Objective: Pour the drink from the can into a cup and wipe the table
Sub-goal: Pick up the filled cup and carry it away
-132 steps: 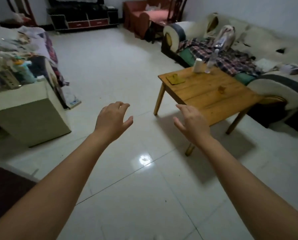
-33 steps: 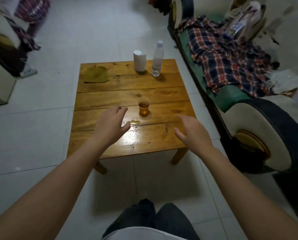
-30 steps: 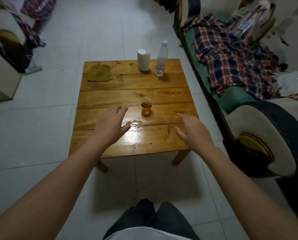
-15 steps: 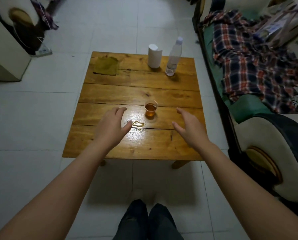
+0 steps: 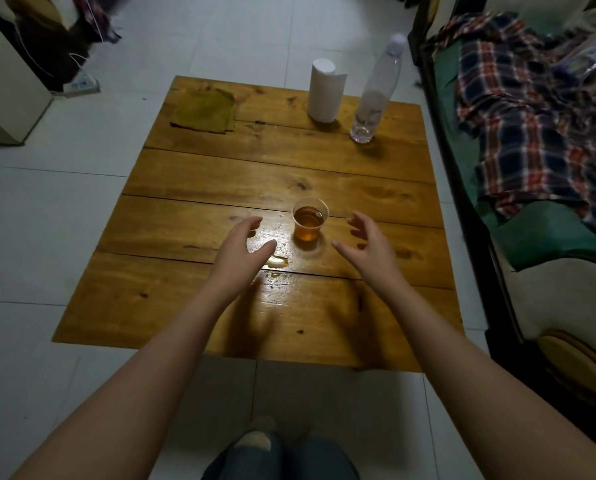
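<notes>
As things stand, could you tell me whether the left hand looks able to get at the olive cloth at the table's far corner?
Probably yes. The left hand is open and empty, and only bare table lies between it and the cloth; the cup stands off to its right.

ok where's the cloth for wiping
In the head view, the olive cloth lies flat on the table's far left corner, left of the paper roll.

Both forearms are bare, with no sleeve, watch or ring on either. The left hand (image 5: 241,252) and the right hand (image 5: 369,249) are bare too, without gloves. At the bottom edge show dark blue jeans (image 5: 282,459), with a pale worn patch on one knee.
</notes>
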Motion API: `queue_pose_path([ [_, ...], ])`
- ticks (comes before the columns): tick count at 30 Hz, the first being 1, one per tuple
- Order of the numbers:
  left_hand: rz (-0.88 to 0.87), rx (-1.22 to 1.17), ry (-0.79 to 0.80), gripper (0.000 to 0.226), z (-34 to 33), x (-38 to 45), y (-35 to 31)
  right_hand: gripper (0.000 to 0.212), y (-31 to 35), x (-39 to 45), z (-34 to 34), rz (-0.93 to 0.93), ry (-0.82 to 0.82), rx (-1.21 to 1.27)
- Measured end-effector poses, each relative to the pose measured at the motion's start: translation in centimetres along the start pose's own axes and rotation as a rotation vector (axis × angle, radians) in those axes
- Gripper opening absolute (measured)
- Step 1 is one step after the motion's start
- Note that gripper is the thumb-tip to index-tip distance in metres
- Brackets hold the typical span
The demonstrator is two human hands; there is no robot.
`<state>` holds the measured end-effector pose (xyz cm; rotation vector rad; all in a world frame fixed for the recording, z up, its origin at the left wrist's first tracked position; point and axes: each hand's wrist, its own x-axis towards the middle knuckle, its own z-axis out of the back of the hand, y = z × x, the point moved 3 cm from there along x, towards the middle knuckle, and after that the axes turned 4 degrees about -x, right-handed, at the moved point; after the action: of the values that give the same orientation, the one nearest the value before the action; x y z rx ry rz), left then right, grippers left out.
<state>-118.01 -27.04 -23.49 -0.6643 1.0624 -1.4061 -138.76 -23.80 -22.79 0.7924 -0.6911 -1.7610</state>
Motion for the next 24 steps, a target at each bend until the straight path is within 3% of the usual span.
queue_pose_path([
  [10,0.038,-0.139,0.118,0.061,-5.9,6.5,5.9,0.084,-5.2,7.3,-6.0,0.059,0.029,0.14],
  [24,-0.022,-0.196,0.17,0.058,-6.1,6.7,4.6,0.065,-4.1,8.5,-7.1,0.124,-0.007,0.203],
])
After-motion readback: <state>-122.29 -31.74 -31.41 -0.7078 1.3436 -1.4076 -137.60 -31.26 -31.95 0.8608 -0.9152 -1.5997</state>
